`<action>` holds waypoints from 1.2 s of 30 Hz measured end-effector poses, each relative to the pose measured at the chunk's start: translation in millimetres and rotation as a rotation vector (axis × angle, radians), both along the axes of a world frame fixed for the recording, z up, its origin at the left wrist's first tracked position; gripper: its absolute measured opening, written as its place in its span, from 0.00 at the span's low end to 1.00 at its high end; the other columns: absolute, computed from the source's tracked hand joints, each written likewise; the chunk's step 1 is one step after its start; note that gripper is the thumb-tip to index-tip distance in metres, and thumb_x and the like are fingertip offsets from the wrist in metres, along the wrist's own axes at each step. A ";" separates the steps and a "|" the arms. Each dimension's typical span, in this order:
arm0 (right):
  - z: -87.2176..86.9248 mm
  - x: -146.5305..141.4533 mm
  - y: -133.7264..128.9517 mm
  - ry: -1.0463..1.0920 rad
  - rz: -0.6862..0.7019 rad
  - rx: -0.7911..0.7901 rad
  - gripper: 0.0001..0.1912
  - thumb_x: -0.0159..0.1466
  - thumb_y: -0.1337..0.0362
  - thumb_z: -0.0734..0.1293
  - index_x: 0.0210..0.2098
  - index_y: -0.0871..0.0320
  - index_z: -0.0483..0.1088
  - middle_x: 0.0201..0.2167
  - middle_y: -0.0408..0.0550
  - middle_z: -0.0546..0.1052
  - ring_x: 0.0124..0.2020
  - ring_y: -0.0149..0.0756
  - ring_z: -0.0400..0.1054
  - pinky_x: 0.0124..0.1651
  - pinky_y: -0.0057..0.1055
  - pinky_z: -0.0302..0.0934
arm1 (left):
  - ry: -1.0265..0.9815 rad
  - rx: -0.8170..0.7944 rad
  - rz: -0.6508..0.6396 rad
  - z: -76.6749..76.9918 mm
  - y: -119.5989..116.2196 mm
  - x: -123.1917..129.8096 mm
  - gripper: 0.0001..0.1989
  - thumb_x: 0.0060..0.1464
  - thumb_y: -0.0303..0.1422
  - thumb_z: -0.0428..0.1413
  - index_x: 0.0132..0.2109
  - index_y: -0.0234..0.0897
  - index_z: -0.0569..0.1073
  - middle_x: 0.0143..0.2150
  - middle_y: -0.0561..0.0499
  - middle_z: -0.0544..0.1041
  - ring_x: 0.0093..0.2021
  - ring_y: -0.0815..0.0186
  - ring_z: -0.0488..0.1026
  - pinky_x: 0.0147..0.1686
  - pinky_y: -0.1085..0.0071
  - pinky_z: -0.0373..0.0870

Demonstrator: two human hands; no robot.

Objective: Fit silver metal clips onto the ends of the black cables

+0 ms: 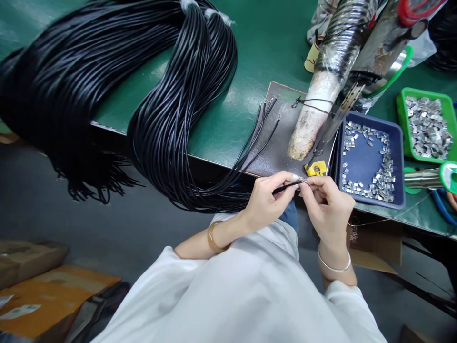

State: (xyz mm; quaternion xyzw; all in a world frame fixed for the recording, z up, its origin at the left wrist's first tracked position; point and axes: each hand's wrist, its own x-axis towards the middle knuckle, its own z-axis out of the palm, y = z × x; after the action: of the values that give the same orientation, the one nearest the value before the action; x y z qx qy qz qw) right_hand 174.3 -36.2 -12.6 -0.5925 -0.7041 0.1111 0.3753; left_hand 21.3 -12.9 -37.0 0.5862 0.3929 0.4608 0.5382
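Note:
My left hand [266,195] is closed in a pinch around a black cable [283,187], close to its end. The fingertips of my right hand [326,200] are pressed together at the cable's tip, where a tiny metallic bit shows. What exactly they pinch is too small to make out. Both hands are just in front of the table's edge. Left of them, a thick bundle of black cables [185,109] hangs over that edge, and a few of its stripped ends lie on a dark board [266,157].
A blue tray [400,188] and a green tray [402,126] contain small metal clips. A soldering iron [335,119] and a plastic-wrapped tube [314,105] lean over the board. A solder spool [424,178] is at right. Cardboard boxes [60,290] stand below left.

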 end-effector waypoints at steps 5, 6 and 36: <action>1.0 0.8 1.5 0.079 -0.028 -0.029 0.04 0.66 0.63 0.70 0.36 0.56 0.72 0.21 0.35 0.71 0.16 0.21 0.57 0.21 0.23 0.54 | -0.023 -0.006 0.029 1.5 -0.2 0.9 0.06 0.61 0.30 0.56 0.42 0.34 0.76 0.36 0.48 0.79 0.34 0.68 0.76 0.38 0.74 0.74; 0.4 1.6 2.2 0.150 -0.005 -0.080 0.05 0.66 0.62 0.69 0.35 0.56 0.71 0.20 0.35 0.71 0.16 0.21 0.57 0.20 0.22 0.52 | -0.047 -0.021 0.012 2.5 0.2 0.4 0.06 0.61 0.30 0.56 0.42 0.33 0.76 0.35 0.48 0.79 0.34 0.68 0.76 0.38 0.74 0.74; -13.5 -1.4 17.3 0.037 -0.053 0.401 0.09 0.60 0.73 0.72 0.37 0.54 0.72 0.40 0.44 0.81 0.41 0.35 0.78 0.45 0.36 0.73 | -0.145 -0.126 0.014 10.6 24.1 10.1 0.08 0.61 0.34 0.57 0.36 0.33 0.76 0.32 0.52 0.77 0.30 0.72 0.72 0.32 0.78 0.68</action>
State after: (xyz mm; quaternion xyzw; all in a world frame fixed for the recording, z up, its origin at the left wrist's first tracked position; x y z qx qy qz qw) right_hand 172.8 -18.8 -26.2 -0.5221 -0.6892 -0.0304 0.5014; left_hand 31.4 11.1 -26.4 0.5137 0.3852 0.4801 0.5977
